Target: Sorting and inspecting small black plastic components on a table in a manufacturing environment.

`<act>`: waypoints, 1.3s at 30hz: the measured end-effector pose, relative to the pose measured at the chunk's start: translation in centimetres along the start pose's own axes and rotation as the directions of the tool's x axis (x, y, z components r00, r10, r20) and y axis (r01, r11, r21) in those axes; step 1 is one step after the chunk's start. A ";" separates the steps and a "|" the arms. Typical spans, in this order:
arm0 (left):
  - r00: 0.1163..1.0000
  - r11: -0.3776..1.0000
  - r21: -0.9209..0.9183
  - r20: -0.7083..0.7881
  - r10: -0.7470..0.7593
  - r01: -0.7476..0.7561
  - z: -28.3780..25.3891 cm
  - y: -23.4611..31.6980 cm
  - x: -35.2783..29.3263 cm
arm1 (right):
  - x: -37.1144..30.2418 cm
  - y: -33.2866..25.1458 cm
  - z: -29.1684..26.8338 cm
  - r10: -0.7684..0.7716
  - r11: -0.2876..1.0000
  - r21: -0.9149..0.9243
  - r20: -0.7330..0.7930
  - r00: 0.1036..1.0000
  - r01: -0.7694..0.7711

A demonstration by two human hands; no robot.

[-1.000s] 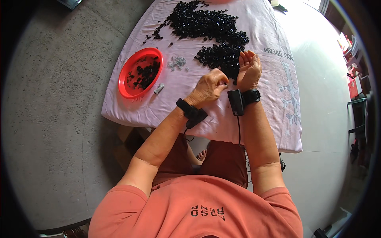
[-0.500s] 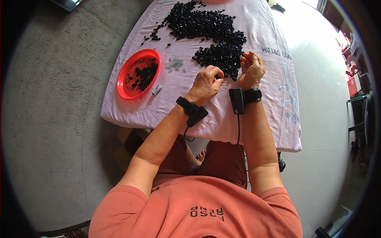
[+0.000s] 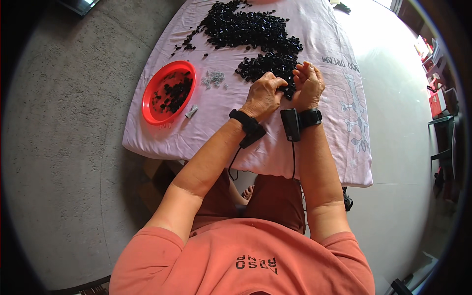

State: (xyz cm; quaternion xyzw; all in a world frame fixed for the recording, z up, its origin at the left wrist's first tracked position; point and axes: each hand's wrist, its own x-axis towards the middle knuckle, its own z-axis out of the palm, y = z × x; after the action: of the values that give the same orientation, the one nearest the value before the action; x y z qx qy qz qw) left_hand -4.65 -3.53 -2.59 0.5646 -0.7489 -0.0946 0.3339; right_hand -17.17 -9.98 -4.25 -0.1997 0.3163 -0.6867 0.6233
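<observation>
My left hand reaches to the near end of a heap of small, shiny black pieces. Its thumb and index finger are pinched together, with what looks like one small black piece at the tips. Close beside it, at the heap's right edge, my right hand is turned palm up with its fingers curled in. Whatever lies within those fingers is too small or hidden to make out. Each wrist wears a black strap, with a black box and a cable on the right one.
A red round tray with loose black pieces stands at the table's left edge. Next to it are a small pile of clear, greyish bits and a small grey crumpled item. A pale pink printed cloth covers the table.
My left hand has moved right and slightly away from me, up to the heap and closer to my right hand. The right hand has barely moved.
</observation>
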 end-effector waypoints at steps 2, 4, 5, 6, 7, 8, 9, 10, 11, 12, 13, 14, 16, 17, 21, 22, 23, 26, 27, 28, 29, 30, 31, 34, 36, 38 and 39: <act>1.000 1.000 0.007 -0.022 -0.022 0.022 -0.2 0.2 0.1 | 0.0 0.0 -0.1 0.004 1.000 0.014 0.003 1.000 -0.004; 0.999 1.000 -0.001 -0.047 -0.014 0.014 -0.3 0.5 0.2 | 0.0 0.0 -0.2 0.005 1.000 0.026 0.002 1.000 -0.005; 0.998 1.000 -0.012 -0.060 0.005 -0.006 -0.4 0.6 0.4 | 0.1 0.1 -0.3 0.004 1.000 0.030 0.000 1.000 -0.004; 0.997 0.999 -0.022 -0.073 0.024 -0.026 -0.4 0.8 0.5 | 0.2 0.1 -0.3 0.002 0.999 0.034 -0.002 1.000 -0.002; 0.998 1.000 0.003 -0.055 0.029 -0.029 -0.3 0.9 0.6 | 0.3 0.1 -0.4 0.011 0.999 0.044 -0.008 1.000 -0.011; 0.999 0.999 0.029 -0.037 0.033 -0.032 -0.3 1.2 0.7 | 0.4 0.1 -0.5 0.020 0.998 0.055 -0.014 1.000 -0.020; 0.999 0.998 0.053 -0.018 0.036 -0.035 -0.2 1.3 0.8 | 0.4 0.1 -0.6 0.029 0.998 0.065 -0.020 0.999 -0.028; 0.999 0.998 0.057 -0.007 0.038 -0.037 -0.1 1.0 0.7 | 0.4 0.2 -0.5 0.033 0.997 0.063 -0.016 0.999 -0.032; 0.999 0.997 0.060 0.005 0.039 -0.040 0.0 0.7 0.7 | 0.4 0.3 -0.4 0.037 0.997 0.062 -0.012 0.999 -0.036; 0.999 0.997 0.063 0.017 0.041 -0.042 0.1 0.4 0.7 | 0.4 0.4 -0.3 0.041 0.997 0.060 -0.008 0.999 -0.040; 0.999 0.997 0.071 0.018 0.036 -0.037 0.0 0.4 0.6 | 0.3 0.4 -0.3 0.054 0.995 0.078 0.008 0.998 -0.055; 0.999 0.996 0.078 0.018 0.032 -0.033 -0.2 0.3 0.4 | 0.3 0.4 -0.3 0.068 0.993 0.095 0.025 0.997 -0.070; 1.000 0.996 0.089 0.013 0.020 -0.021 -0.7 0.1 -0.1 | 0.2 0.5 -0.3 0.087 0.990 0.108 0.057 0.995 -0.092; 1.000 0.996 0.092 0.007 0.013 -0.014 -0.9 0.0 -0.4 | 0.3 0.6 -0.4 0.092 0.990 0.105 0.071 0.993 -0.099; 0.999 0.997 0.077 0.021 -0.033 0.031 -1.4 -0.5 -1.0 | 0.5 1.1 -0.7 0.159 0.968 0.174 0.145 0.977 -0.183; 0.999 0.997 0.074 0.020 -0.037 0.035 -1.6 -0.4 -1.0 | 0.5 1.1 -0.6 0.171 0.961 0.193 0.155 0.973 -0.200; 0.999 0.997 0.071 0.020 -0.041 0.039 -1.7 -0.1 -1.1 | 0.4 1.1 -0.6 0.183 0.953 0.213 0.166 0.969 -0.216; 1.000 0.996 0.094 -0.021 -0.004 0.006 -1.6 0.2 -1.2 | 0.1 0.7 -0.4 0.195 0.935 0.259 0.190 0.962 -0.241; 0.999 0.994 0.108 -0.040 0.017 -0.012 -1.5 0.3 -1.2 | 0.0 0.6 -0.4 0.195 0.930 0.273 0.197 0.961 -0.245; 0.999 0.992 0.122 -0.031 0.017 -0.013 -1.4 0.3 -1.2 | 0.0 0.5 -0.4 0.195 0.929 0.276 0.202 0.960 -0.247; 1.000 0.991 0.136 -0.022 0.017 -0.014 -1.3 0.2 -1.2 | 0.0 0.4 -0.5 0.196 0.927 0.280 0.206 0.959 -0.250; 1.000 0.989 0.150 -0.013 0.017 -0.015 -1.2 0.2 -1.2 | 0.0 0.3 -0.5 0.197 0.925 0.283 0.211 0.957 -0.252; 1.000 0.989 0.146 -0.004 0.005 -0.005 -1.2 0.2 -1.2 | 0.0 0.2 -0.6 0.196 0.928 0.275 0.210 0.958 -0.250; 1.000 0.992 0.126 -0.016 -0.006 0.008 -1.2 -0.2 -1.3 | 0.1 0.3 -0.7 0.203 0.936 0.242 0.223 0.953 -0.256; 0.997 0.995 0.103 -0.076 0.018 -0.010 -1.2 -1.0 -1.4 | 0.2 0.4 -0.6 0.219 0.939 0.208 0.256 0.942 -0.275; 0.991 0.999 -0.008 -0.128 -0.046 0.045 -2.0 -1.1 -1.5 | 0.4 0.4 -0.8 0.242 0.941 0.151 0.320 0.916 -0.301; 0.985 0.995 -0.066 -0.151 -0.080 0.070 -2.5 -1.3 -1.6 | 0.5 0.5 -0.8 0.254 0.942 0.121 0.351 0.901 -0.313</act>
State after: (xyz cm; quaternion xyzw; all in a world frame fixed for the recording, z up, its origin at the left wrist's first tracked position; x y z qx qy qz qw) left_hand -1.92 -1.96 -1.97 0.5876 -0.6961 -0.0860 0.4035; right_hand -17.46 -10.34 -5.22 -0.2083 0.1717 -0.5701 0.7760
